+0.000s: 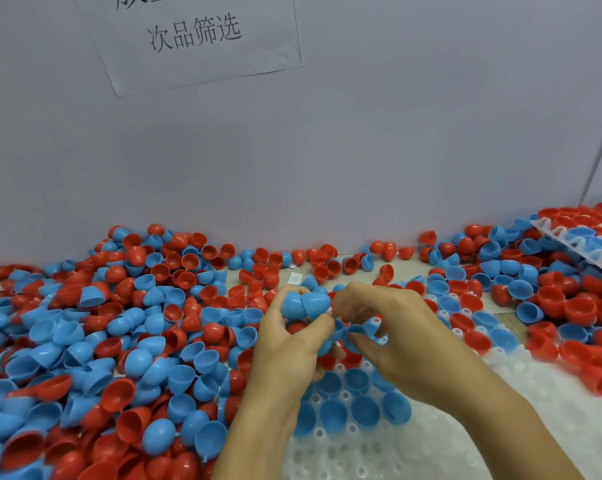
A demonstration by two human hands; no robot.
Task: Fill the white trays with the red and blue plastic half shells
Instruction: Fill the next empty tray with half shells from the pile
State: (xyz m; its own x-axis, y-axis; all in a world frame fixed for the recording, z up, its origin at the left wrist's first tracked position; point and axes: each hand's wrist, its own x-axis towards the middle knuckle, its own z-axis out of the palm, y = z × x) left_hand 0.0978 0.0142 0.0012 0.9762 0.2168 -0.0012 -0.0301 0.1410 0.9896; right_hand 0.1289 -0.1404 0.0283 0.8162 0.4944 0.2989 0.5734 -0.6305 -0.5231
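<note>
A printed paper sign (192, 39) hangs on the grey wall (396, 133).

Half shells (136, 362) glossy smooth plastic; white tray (413, 445) translucent plastic; wall sign (192, 39) matt paper.

A white paper sheet (192, 39) is stuck, slightly tilted, on the grey wall (396, 133). It carries the only writing in view. On the sheet's lower line, four black Chinese characters read 次品筛选 (printed large and centred). Above that line, at the sheet's top edge, sits a second row of bigger black characters, cut off by the frame; only their lower strokes show, so they cannot be read.
</note>
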